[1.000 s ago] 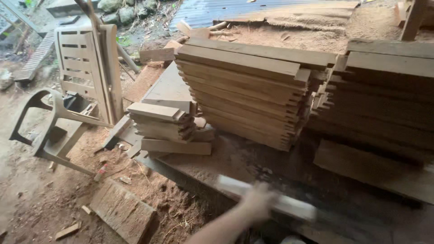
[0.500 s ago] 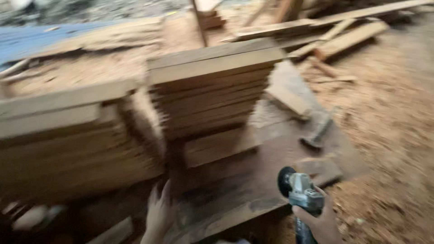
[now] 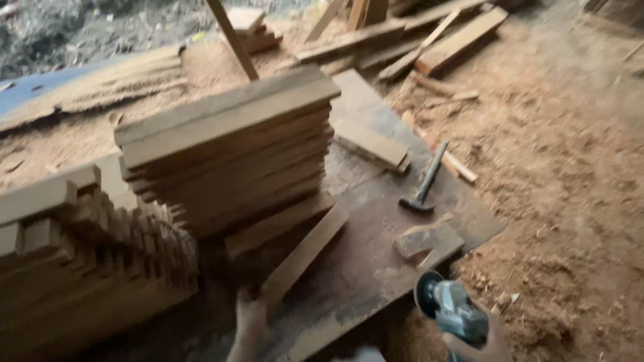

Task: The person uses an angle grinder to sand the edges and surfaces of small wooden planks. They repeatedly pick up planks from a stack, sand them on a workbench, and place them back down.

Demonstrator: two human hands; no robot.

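Plank (image 3: 305,256), long, flat, pale rough-sawn wood, leaning aslant on dark worn workbench (image 3: 376,261), upper end by tall stack of boards (image 3: 228,151), lower end in left hand (image 3: 249,325). Left hand low in frame, fingers wrapped round plank's near end, wrist coming up from below. Right hand (image 3: 479,338) at bottom edge, fingers closed round body of grinder (image 3: 449,308), grey-blue casing, dark round disc facing left, just off bench's corner. Hammer (image 3: 424,181), dark head and slim handle, lying on bench beyond small wood block (image 3: 416,243). Second, lower stack (image 3: 80,248) with stepped ends at left. Sawdust-covered ground (image 3: 570,188) reddish and crumbly at right. Compared with half a second ago: view swung slightly left and sharper, hammer more central, grinder lower, left hand now gripping plank rather than reaching.
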